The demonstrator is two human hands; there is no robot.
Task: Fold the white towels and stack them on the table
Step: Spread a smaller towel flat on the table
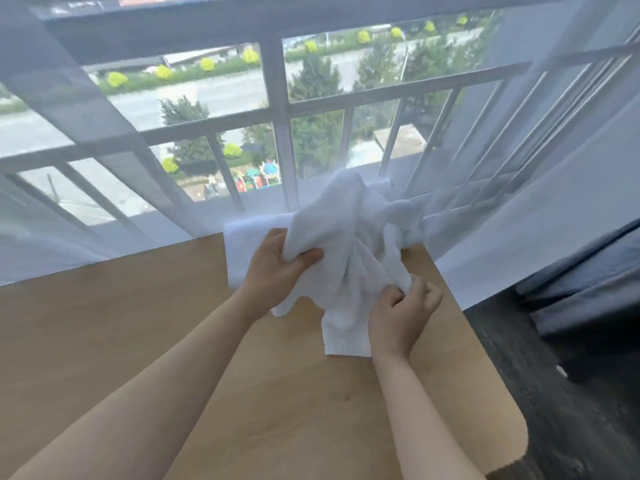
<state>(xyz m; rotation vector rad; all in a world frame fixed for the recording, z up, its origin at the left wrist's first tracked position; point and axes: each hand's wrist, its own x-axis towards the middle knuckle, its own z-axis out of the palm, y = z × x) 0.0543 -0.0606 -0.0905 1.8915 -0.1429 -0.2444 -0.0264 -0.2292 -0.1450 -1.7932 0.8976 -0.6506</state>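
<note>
towel (pixel 346 251) bunched, gripped between both hands, seemingly lifted

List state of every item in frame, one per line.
Left hand: grips held towel.
Right hand: pinches held towel's edge.
Held towel: crumpled, unfolded, lifted, lower end on table.
Folded towel: flat, behind.
Towel pile: unfolded.
Curtain: drawn, sheer.

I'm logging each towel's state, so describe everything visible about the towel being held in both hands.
The held towel is white, soft terry-like cloth, crumpled and unfolded. The left hand grips its upper left part with thumb on top; the right hand pinches a bunched fold at its lower right. Its bottom hemmed edge hangs down onto the wooden table, near the far right corner.
</note>
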